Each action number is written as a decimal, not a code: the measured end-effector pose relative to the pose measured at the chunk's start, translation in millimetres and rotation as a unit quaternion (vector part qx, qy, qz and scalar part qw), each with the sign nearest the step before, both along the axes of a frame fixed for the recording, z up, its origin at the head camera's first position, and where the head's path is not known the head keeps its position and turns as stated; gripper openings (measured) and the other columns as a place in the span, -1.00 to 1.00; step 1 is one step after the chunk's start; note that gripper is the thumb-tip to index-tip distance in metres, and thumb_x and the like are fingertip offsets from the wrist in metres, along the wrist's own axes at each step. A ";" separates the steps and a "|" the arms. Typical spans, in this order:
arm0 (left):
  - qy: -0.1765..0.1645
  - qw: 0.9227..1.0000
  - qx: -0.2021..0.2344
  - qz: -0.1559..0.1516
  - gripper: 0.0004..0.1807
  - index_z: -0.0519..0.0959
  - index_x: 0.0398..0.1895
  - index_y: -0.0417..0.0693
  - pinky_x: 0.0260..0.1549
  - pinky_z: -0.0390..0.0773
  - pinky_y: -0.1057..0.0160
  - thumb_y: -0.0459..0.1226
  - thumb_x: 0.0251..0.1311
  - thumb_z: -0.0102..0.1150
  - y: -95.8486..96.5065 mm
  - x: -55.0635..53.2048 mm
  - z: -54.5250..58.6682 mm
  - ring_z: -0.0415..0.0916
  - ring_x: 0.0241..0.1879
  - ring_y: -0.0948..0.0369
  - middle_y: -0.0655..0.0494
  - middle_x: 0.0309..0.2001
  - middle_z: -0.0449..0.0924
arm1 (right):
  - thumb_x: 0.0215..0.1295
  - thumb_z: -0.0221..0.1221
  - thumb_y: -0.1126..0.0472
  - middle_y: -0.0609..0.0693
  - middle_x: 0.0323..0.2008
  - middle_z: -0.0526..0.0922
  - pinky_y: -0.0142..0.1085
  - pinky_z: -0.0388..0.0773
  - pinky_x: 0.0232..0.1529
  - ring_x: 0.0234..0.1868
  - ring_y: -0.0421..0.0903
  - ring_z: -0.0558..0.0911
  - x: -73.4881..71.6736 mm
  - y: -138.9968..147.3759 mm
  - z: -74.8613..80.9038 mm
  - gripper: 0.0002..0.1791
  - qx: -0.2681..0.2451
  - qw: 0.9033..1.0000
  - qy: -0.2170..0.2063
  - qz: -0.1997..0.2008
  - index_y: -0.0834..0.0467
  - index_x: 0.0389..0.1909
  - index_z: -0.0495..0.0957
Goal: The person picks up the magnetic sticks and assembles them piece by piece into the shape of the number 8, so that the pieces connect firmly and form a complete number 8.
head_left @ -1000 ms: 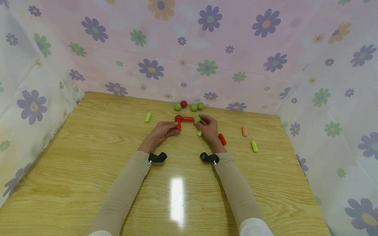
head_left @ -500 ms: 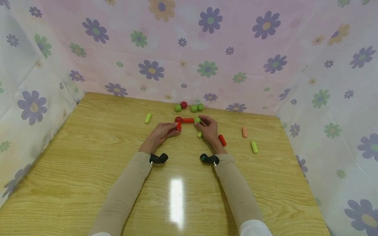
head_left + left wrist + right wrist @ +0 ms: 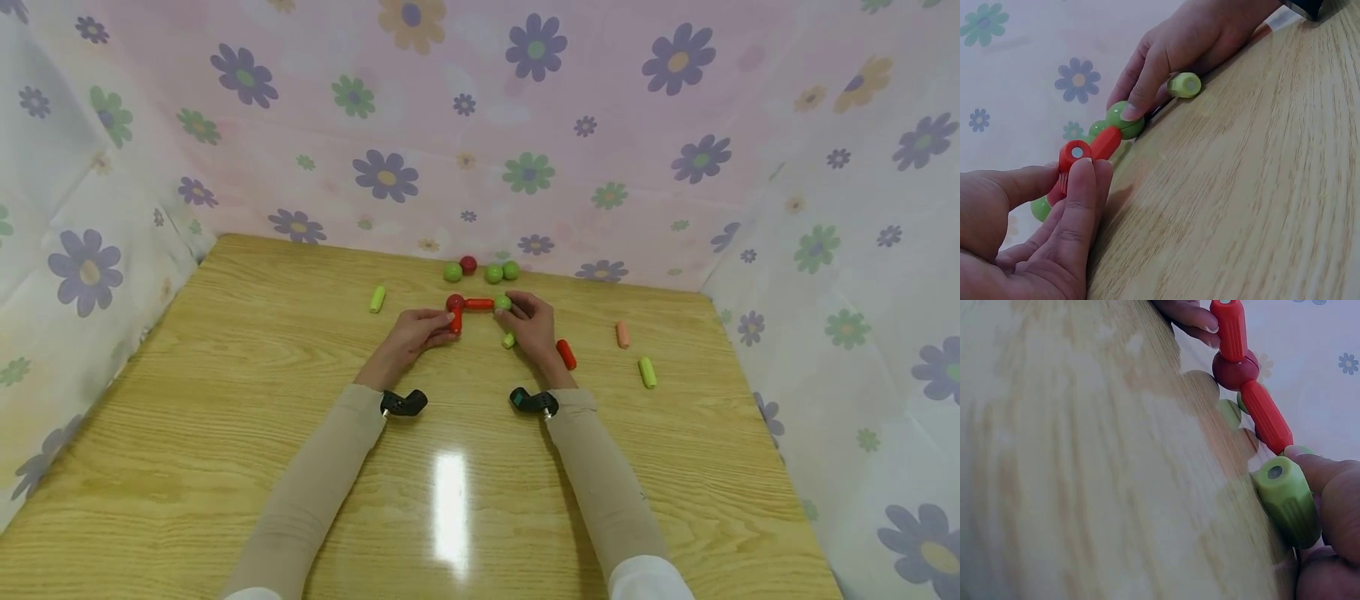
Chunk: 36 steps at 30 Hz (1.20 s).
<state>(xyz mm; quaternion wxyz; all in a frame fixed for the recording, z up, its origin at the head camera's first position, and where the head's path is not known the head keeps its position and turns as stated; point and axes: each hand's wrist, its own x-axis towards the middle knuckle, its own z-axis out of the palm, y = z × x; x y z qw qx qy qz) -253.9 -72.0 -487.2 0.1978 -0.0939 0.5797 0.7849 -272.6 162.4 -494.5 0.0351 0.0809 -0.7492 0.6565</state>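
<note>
Two pinches: left hand (image 3: 408,333), red rod (image 3: 456,321) (grey end (image 3: 1077,152), wrist views only); right hand (image 3: 532,330), green ball (image 3: 1124,125).

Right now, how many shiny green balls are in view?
4: one shiny green ball pinched by the right hand; a second at the back beside the shiny red ball; a third and fourth to its right. That hand may hide more.

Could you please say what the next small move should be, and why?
Perhaps bring the yellow-green rod by the right hand to the held green ball: that ball meets a red rod, while the yellow-green one sits apart.
</note>
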 end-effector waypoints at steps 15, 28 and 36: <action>0.009 0.999 -0.034 -0.007 -0.54 0.45 0.26 -0.44 -0.21 0.67 0.39 -0.29 0.44 0.19 0.5 -2.1 -0.6 0.69 -0.32 0.26 -0.07 -0.12 0.62 | 0.29 0.33 0.41 0.28 0.14 0.59 -0.25 0.48 0.30 0.26 0.09 0.55 -7.3 1.5 -16.7 -0.60 0.001 1.000 0.009 -0.025 0.38 0.15 0.58; 0.024 0.998 -0.045 -0.024 -0.48 0.39 0.31 -0.45 -0.21 0.68 0.36 -0.32 0.40 0.24 -2.8 0.6 -1.5 0.72 -0.33 0.26 -0.26 0.10 0.57 | 0.29 0.29 0.48 0.45 0.18 0.52 -0.07 0.40 0.37 0.30 0.24 0.49 0.4 1.5 -4.6 -0.55 -0.018 1.000 0.000 0.000 0.53 0.18 0.50; 0.040 0.998 -0.052 -0.022 -0.51 0.41 0.30 -0.44 -0.18 0.68 0.36 -0.26 0.47 0.17 -4.0 1.4 -1.1 0.71 -0.28 0.24 -0.20 0.02 0.61 | 0.30 0.26 0.51 0.47 0.17 0.52 -0.07 0.41 0.37 0.28 0.25 0.50 11.5 -2.1 13.0 -0.55 -0.006 1.000 0.005 0.000 0.57 0.19 0.47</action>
